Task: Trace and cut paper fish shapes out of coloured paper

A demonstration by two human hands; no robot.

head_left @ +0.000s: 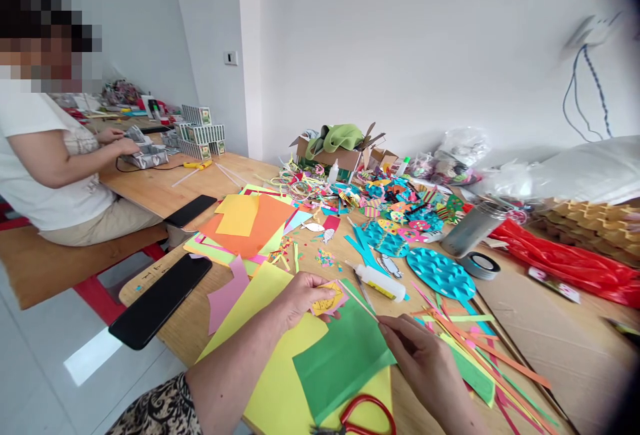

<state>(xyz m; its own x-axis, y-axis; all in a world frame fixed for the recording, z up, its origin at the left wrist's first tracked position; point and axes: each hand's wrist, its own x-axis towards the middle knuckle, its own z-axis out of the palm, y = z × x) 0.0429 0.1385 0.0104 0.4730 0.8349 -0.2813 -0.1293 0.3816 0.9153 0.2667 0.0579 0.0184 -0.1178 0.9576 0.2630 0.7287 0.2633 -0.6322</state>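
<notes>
My left hand (300, 298) pinches a small yellow and pink paper cutout (328, 299) with dark line markings. In my right hand (425, 351) is a thin pale stick (361, 303), its far tip close to the cutout's upper edge; I cannot tell if they touch. Beneath both hands lie a green paper sheet (345, 365) and a larger yellow sheet (273, 381). Red-handled scissors (369, 413) rest at the front edge of the view. A glue bottle (383, 283) lies on its side just beyond my hands.
Blue oval paper pieces (440, 273), paper strips (485, 355) and a metal flask (473, 228) are to the right. Stacked coloured sheets (270, 225) and a black phone (160, 301) lie left. A person (45, 155) handles small items at the far-left table.
</notes>
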